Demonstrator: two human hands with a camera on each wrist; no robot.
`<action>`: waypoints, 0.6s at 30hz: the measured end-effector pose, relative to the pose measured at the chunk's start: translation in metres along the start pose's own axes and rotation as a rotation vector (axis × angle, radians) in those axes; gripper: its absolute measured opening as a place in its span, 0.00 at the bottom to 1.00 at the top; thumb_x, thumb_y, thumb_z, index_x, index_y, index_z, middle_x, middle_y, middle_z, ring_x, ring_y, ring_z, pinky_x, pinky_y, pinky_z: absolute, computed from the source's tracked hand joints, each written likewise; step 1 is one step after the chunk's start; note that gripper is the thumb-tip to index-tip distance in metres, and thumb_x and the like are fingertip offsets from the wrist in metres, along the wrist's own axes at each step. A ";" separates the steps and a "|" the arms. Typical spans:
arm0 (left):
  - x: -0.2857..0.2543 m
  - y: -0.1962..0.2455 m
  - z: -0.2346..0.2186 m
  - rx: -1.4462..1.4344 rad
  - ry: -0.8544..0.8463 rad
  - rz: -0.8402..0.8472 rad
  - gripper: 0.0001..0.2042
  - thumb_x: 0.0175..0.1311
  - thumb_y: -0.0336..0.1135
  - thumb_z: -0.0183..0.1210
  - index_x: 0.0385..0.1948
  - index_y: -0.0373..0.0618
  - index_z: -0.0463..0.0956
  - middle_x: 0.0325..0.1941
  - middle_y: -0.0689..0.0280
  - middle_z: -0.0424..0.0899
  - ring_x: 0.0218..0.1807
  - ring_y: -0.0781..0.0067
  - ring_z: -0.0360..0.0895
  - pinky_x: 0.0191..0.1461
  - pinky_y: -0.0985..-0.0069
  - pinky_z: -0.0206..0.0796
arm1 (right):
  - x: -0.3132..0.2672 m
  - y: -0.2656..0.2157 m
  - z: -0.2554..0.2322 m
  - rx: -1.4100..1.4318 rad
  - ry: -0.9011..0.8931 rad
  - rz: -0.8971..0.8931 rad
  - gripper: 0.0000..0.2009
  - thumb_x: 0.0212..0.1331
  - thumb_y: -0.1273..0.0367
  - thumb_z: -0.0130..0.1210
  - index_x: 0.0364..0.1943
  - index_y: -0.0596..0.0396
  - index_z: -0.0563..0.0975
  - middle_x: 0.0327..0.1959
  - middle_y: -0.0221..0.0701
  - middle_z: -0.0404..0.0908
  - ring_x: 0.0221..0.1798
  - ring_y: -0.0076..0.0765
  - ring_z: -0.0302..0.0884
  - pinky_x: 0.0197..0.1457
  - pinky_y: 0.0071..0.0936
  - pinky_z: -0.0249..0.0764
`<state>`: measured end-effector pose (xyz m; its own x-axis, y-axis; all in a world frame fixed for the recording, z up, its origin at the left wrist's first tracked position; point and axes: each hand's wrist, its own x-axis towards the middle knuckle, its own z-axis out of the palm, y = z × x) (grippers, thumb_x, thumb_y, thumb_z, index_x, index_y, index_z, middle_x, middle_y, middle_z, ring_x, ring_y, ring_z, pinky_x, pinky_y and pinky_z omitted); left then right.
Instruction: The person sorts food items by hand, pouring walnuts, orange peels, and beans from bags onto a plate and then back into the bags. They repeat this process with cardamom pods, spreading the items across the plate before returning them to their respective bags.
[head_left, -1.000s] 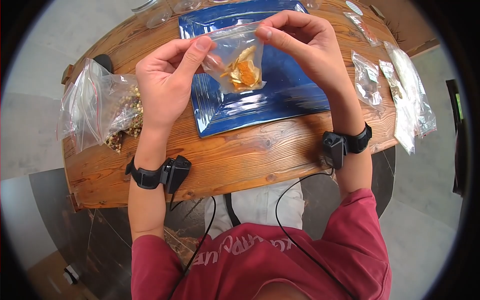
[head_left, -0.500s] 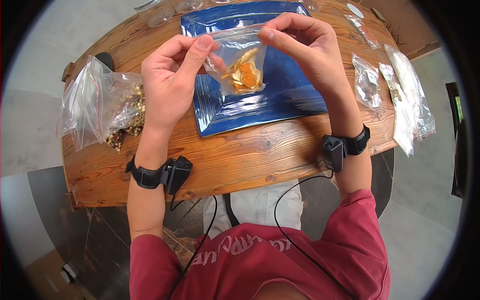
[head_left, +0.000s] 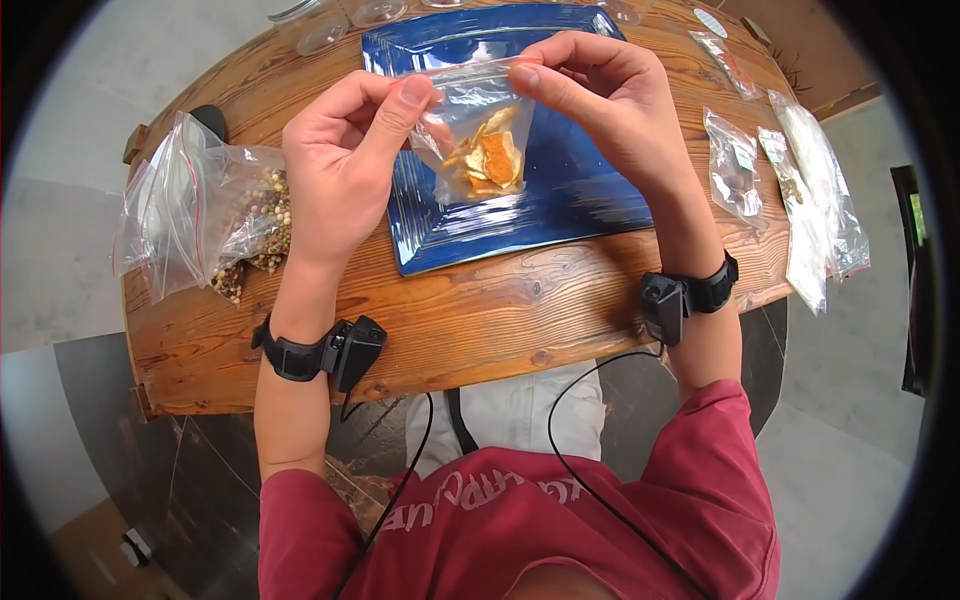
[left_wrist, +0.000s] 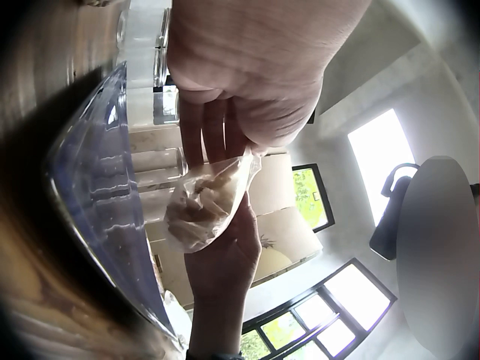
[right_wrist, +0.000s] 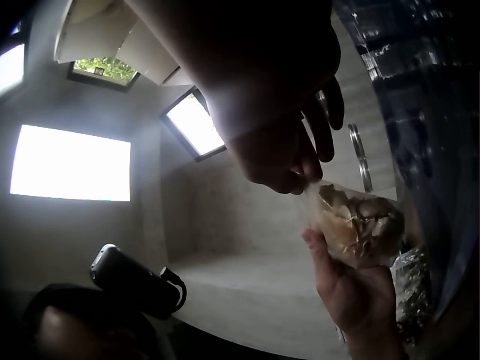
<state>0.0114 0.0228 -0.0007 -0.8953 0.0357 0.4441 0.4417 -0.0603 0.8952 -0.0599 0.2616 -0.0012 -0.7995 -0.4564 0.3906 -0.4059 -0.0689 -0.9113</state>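
Observation:
A small clear zip bag (head_left: 478,98) hangs between both hands, with dried orange peel (head_left: 497,162) in its lower part. My left hand (head_left: 338,165) pinches its top left corner between thumb and fingers. At the top right corner, the thumb and index finger of my right hand (head_left: 622,112) pinch the zip edge. The bag overlaps a large blue rectangular plate (head_left: 590,195) in the head view. From the left wrist, the bag (left_wrist: 202,214) appears held up above the plate's level; the right wrist view shows the peel (right_wrist: 364,225) through the plastic.
Left on the wooden table (head_left: 480,320) lie clear bags (head_left: 175,215) and a bag of small mixed round pieces (head_left: 265,215). Several packets, including a long white one (head_left: 808,230) and a small clear one (head_left: 735,165), lie right. Glass jars (head_left: 322,35) stand along the back.
The bag's lower end has come down a little and faces the head camera more squarely, with the peel lower in view. Both hands keep their pinch on the top corners.

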 end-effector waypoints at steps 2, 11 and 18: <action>0.000 0.001 -0.001 0.024 -0.004 -0.024 0.09 0.73 0.34 0.64 0.39 0.36 0.84 0.35 0.64 0.89 0.35 0.79 0.85 0.39 0.82 0.73 | 0.000 0.001 0.000 0.015 0.008 0.003 0.08 0.65 0.70 0.68 0.43 0.58 0.85 0.43 0.28 0.87 0.47 0.20 0.82 0.56 0.20 0.78; -0.003 0.008 0.008 -0.007 0.010 -0.034 0.07 0.65 0.26 0.70 0.41 0.36 0.85 0.36 0.64 0.89 0.39 0.80 0.86 0.42 0.82 0.79 | -0.002 -0.003 0.011 -0.024 -0.004 0.006 0.08 0.65 0.70 0.67 0.43 0.59 0.85 0.42 0.27 0.86 0.48 0.21 0.82 0.58 0.21 0.77; -0.003 0.001 0.002 0.070 0.011 -0.007 0.06 0.64 0.26 0.70 0.40 0.36 0.87 0.35 0.65 0.89 0.38 0.82 0.85 0.41 0.85 0.76 | -0.003 -0.005 0.014 -0.030 -0.038 -0.027 0.08 0.66 0.70 0.67 0.43 0.60 0.85 0.42 0.28 0.86 0.48 0.22 0.81 0.57 0.22 0.77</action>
<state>0.0145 0.0246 -0.0005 -0.8988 0.0253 0.4376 0.4380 0.0102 0.8989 -0.0492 0.2506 0.0000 -0.7711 -0.4878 0.4092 -0.4408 -0.0548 -0.8959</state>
